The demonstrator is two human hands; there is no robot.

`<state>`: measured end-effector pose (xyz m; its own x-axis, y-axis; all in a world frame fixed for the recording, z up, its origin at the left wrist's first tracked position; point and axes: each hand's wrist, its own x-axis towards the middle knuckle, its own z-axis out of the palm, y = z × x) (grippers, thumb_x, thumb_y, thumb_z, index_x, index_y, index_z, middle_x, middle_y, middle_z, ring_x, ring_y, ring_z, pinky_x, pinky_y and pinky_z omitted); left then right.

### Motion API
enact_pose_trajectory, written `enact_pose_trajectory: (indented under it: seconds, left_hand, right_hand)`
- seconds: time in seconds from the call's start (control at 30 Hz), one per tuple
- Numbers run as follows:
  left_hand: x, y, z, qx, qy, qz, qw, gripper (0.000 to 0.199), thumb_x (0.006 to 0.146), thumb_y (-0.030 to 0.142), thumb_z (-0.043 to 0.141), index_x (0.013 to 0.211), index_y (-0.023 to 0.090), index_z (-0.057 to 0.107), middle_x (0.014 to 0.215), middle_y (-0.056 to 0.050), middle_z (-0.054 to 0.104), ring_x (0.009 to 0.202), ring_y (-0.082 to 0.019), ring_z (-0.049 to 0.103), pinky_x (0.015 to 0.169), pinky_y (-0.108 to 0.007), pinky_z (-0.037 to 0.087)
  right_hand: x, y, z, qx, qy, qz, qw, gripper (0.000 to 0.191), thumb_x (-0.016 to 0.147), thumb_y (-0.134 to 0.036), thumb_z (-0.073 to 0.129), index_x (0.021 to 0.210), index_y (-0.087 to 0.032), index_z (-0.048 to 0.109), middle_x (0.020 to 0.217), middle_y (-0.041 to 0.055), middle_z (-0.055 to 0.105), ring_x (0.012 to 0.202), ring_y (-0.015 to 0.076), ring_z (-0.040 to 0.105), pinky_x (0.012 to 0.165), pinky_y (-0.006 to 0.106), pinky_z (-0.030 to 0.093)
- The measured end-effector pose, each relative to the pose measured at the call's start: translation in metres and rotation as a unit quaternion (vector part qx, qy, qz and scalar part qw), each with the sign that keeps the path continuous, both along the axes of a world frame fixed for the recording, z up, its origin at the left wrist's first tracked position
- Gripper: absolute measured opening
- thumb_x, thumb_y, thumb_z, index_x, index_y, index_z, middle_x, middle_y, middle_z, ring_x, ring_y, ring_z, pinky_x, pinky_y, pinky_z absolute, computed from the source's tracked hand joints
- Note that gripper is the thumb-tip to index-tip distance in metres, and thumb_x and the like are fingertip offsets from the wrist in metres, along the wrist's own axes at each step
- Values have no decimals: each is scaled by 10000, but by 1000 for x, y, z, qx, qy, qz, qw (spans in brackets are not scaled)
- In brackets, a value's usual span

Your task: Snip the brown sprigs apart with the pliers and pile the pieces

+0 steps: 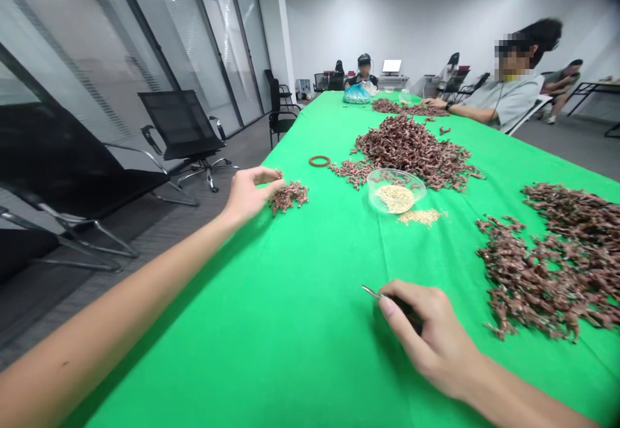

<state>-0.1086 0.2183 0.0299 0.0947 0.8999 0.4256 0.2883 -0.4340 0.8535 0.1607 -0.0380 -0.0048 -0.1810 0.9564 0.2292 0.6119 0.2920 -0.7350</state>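
Observation:
My left hand is over a small pile of reddish-brown knobbly pieces at the table's left edge. Its thumb and fingertips pinch something small above the pile, too small to make out. In my right hand, nearer to me, is a thin metal tool whose tip points left above the green cloth. A clear round bowl with pale grains stands beyond it, and loose pale grains lie beside the bowl.
A large brown heap lies behind the bowl, another heap at the right. A brown ring is left of the bowl. One person sits at the right side, another at the far end. Black chairs stand left.

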Motion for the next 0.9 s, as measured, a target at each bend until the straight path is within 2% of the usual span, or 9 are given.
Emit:
enact_pose_trajectory:
  seconds: [0.1,0.2,0.43,0.63,0.9]
  left_hand:
    - [5,23,3,-15,23,-9,1000,278,538,314,894,706,153,742,801,-86,780,859,-268,704,932,-425,502]
    - [15,28,5,-24,13,-36,999,298,538,347,896,702,148,746,781,-86,781,852,-264,712,929,-422,508]
    - [29,-8,9,-51,-85,-119,988,437,658,446,852,924,124,721,1046,-157,771,995,-281,719,953,-431,534]
    - [29,-30,14,-75,-136,-166,974,388,746,388,813,995,114,697,1081,-166,760,982,-278,730,935,-456,556]
    - [34,-59,15,-108,-184,-209,954,362,784,388,785,1008,122,687,1101,-163,755,1024,-285,722,985,-485,532]
  right_hand:
    - [1,1,-1,-3,-3,7,1000,318,992,-388,418,822,-183,593,625,-29,476,556,113,425,553,277,300]
    - [3,1,-1,-1,-7,13,1000,313,992,-386,418,833,-181,591,629,-27,478,559,114,423,556,277,295]
    - [4,3,1,2,-1,23,1000,310,993,-384,421,801,-184,558,640,-30,486,566,108,419,564,273,287]
    - [4,1,-1,-4,-7,31,1000,298,994,-384,422,852,-177,584,657,-26,488,579,114,426,575,282,292]
    - [4,2,-1,8,-15,35,999,285,994,-372,422,858,-182,586,649,-26,499,572,114,439,569,277,307]
